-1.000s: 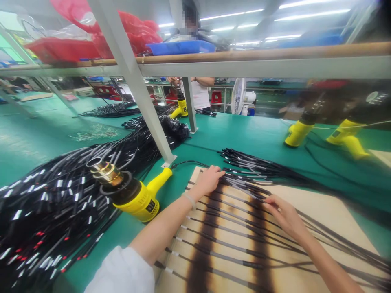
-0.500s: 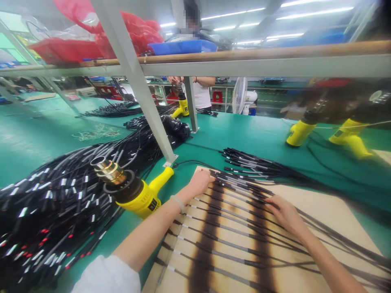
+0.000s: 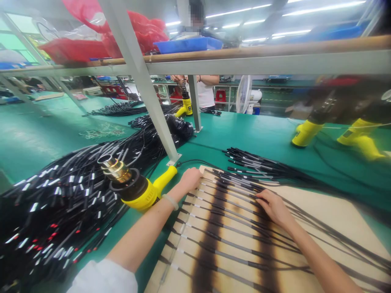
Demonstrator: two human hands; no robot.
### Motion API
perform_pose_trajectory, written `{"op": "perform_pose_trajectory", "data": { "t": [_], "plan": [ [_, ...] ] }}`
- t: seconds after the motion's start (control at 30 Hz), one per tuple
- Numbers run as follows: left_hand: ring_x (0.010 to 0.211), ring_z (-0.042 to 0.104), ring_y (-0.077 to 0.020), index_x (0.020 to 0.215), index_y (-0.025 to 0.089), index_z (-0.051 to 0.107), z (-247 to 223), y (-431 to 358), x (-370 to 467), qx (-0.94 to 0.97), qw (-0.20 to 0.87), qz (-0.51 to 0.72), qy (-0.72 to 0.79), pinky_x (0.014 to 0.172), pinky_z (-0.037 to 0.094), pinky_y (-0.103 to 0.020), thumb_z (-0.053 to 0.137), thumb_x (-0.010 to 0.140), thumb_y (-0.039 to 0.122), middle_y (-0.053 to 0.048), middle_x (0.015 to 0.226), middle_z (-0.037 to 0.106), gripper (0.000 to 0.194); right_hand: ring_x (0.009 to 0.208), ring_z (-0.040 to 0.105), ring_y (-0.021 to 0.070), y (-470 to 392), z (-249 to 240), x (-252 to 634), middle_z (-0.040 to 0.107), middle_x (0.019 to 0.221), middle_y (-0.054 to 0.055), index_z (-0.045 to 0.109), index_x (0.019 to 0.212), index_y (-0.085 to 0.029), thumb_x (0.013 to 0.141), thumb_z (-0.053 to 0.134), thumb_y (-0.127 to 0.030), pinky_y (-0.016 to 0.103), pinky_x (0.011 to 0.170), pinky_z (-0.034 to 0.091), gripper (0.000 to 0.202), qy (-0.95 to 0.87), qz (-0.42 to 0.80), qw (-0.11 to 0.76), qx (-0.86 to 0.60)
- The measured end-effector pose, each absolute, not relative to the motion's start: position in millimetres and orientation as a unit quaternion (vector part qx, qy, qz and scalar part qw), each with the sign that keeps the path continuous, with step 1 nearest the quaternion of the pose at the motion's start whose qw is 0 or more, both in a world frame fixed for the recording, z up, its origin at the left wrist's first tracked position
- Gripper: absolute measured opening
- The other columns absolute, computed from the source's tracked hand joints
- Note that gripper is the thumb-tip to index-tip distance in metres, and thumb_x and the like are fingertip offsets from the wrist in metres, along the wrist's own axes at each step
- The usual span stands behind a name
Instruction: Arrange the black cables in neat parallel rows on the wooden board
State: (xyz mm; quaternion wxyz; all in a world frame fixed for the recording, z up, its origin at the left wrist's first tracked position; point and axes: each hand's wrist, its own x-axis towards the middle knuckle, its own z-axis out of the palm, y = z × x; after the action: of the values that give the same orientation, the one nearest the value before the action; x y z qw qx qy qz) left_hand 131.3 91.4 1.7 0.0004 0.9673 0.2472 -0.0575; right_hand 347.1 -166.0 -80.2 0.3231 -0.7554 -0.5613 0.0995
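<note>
While spread flat, palm down, right hand (image 3: pixel 273 207) pressing on black cables (image 3: pixel 232 228) laid in rows across scorched wooden board (image 3: pixel 324 211). Left hand (image 3: pixel 190 179) loosely curled at board's far left corner, fingers resting on cable ends, gripping nothing visible. Just left of left hand, touching nothing of it: yellow heat gun (image 3: pixel 137 189), brass nozzle tilted up and away. Beyond right hand, loose bundle of cables (image 3: pixel 259 165) on green table (image 3: pixel 259 136). Farther left, big heap of black wiring (image 3: pixel 61 203). Across table, another person's hands (image 3: pixel 180 78) with second heat gun (image 3: pixel 185 106).
</note>
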Motion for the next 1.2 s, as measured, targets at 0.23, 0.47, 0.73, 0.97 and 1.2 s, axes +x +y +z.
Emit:
{"op": "perform_pose_trajectory", "data": {
  "t": [0.23,0.47,0.73,0.97,1.2],
  "plan": [
    [0.086,0.057,-0.0203,0.086,0.015,0.067,0,95,137,0.959,-0.026,-0.092,0.266,0.068,0.043,-0.026,0.04,0.078,0.012,-0.011,0.079,0.061,0.028,0.082,0.055,0.0157,-160,-83,346,0.056,0.088,0.007,0.06,0.09,-0.015,0.084,0.039,-0.029,0.03,0.076,0.043,0.026,-0.558,0.098,0.318,-0.76],
    [0.083,0.06,-0.0219,0.081,0.009,0.066,2,95,143,0.942,-0.029,-0.13,0.307,0.07,0.046,-0.027,0.046,0.074,0.011,-0.014,0.076,0.06,0.022,0.082,0.054,0.0152,-158,-80,343,0.055,0.088,0.007,0.06,0.09,-0.015,0.084,0.04,-0.028,0.029,0.076,0.043,0.025,-0.558,0.088,0.318,-0.761],
    [0.088,0.06,-0.0232,0.089,0.009,0.063,9,90,148,0.933,-0.038,-0.134,0.333,0.075,0.048,-0.03,0.046,0.076,0.009,-0.015,0.084,0.06,0.022,0.082,0.053,0.0149,-154,-78,341,0.054,0.087,0.005,0.06,0.09,-0.014,0.084,0.041,-0.023,0.028,0.077,0.042,0.022,-0.555,0.08,0.314,-0.766],
    [0.093,0.059,-0.0217,0.089,0.008,0.061,10,89,147,0.935,-0.032,-0.139,0.325,0.082,0.046,-0.032,0.049,0.079,0.013,-0.014,0.089,0.06,0.016,0.082,0.053,0.0145,-154,-79,339,0.054,0.087,0.005,0.059,0.091,-0.014,0.084,0.041,-0.022,0.027,0.076,0.041,0.021,-0.56,0.063,0.313,-0.765],
    [0.093,0.058,-0.0186,0.088,0.007,0.059,11,91,148,0.934,-0.037,-0.149,0.323,0.082,0.047,-0.033,0.049,0.083,0.019,-0.012,0.091,0.06,0.017,0.08,0.053,0.0139,-156,-76,336,0.053,0.086,0.005,0.059,0.089,-0.015,0.085,0.041,-0.021,0.026,0.075,0.042,0.02,-0.564,0.053,0.312,-0.763]
  ]
}}
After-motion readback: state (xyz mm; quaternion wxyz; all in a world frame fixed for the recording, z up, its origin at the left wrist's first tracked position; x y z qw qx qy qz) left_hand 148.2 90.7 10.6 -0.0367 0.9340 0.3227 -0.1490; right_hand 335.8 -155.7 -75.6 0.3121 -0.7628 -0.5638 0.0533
